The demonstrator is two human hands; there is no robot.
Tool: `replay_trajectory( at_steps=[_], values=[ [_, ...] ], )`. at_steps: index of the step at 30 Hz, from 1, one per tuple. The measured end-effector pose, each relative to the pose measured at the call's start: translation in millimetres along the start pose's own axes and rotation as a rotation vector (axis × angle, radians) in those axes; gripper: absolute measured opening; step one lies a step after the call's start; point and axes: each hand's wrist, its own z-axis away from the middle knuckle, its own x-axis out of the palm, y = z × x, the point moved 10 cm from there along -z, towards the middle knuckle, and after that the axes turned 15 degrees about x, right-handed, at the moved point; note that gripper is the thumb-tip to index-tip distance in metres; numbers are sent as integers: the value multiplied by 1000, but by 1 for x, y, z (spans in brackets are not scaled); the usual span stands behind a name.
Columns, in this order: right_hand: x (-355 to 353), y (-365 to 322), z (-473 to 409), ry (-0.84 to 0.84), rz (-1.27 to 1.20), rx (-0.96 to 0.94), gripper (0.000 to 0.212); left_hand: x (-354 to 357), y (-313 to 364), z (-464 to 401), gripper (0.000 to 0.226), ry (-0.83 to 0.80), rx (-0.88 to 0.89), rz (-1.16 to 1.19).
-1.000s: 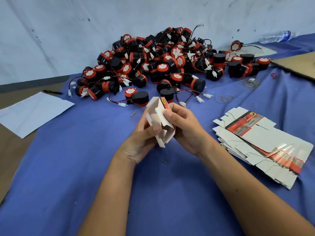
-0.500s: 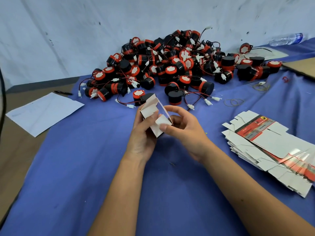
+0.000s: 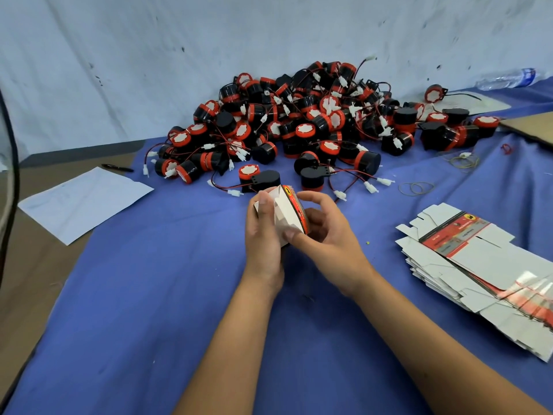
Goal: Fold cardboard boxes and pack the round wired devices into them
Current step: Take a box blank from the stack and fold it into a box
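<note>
Both hands, left hand (image 3: pixel 263 235) and right hand (image 3: pixel 326 235), hold a half-folded box (image 3: pixel 288 212) mid-tabletop. Device pile (image 3: pixel 299 124) at far edge. Flat box stack (image 3: pixel 478 271) near right edge.

Half-folded box (image 3: pixel 288 212), device heap (image 3: pixel 302 127) behind

Box (image 3: pixel 289 211) now turned red printed edge up between the hands, flaps closer together.

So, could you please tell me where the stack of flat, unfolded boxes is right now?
In the head view, the stack of flat boxes lies on the blue cloth at the right, beside the right hand and nearer than the pile of round devices.
</note>
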Motion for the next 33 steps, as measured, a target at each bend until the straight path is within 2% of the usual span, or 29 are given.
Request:
replay_trajectory(
  at_steps=[3, 6, 10, 12, 14, 17, 19, 21, 23, 25, 26, 29, 31, 33],
  values=[
    [1, 3, 0, 44, 15, -7, 42, -2, -2, -1, 60, 34, 44, -27],
    [0, 0, 2, 142, 169, -48, 35, -2, 0, -1, 58, 58, 84, -56],
    [4, -2, 6, 210, 287, -89, 39, -4, -1, 0, 41, 88, 140, -95],
    [5, 1, 7, 173, 304, -77, 45, -6, 1, 0, 37, 98, 164, -85],
    [15, 5, 1, 62, 267, -18, 53, -10, 5, -3, 39, 116, 192, -83],
    [13, 12, -10, 3, -39, 147, 46, -23, 24, -5, 26, 142, 325, -298],
    [7, 6, -8, 11, -109, 107, 39, -17, 41, -5, 13, 44, 472, -517],
    [10, 2, -2, -40, -109, 56, 32, -2, 51, -1, 29, -125, 582, -657],
    [13, 3, 2, -78, -143, 60, 30, 6, 53, 0, 43, -229, 619, -698],
    [14, 4, 4, -86, -185, 86, 31, 5, 53, 0, 51, -227, 590, -627],
    [13, 3, 3, -76, -199, 89, 32, 2, 49, -2, 54, -193, 514, -520],
    [7, 1, 3, -26, -266, 82, 28, 0, 25, -4, 38, -105, 216, -178],
    [3, 1, 1, 7, -313, 94, 25, 8, 16, -1, 50, -157, 97, -135],
    [-2, 4, -1, 30, -322, 116, 24, 19, 12, 3, 57, -243, 67, -124]
  ],
)
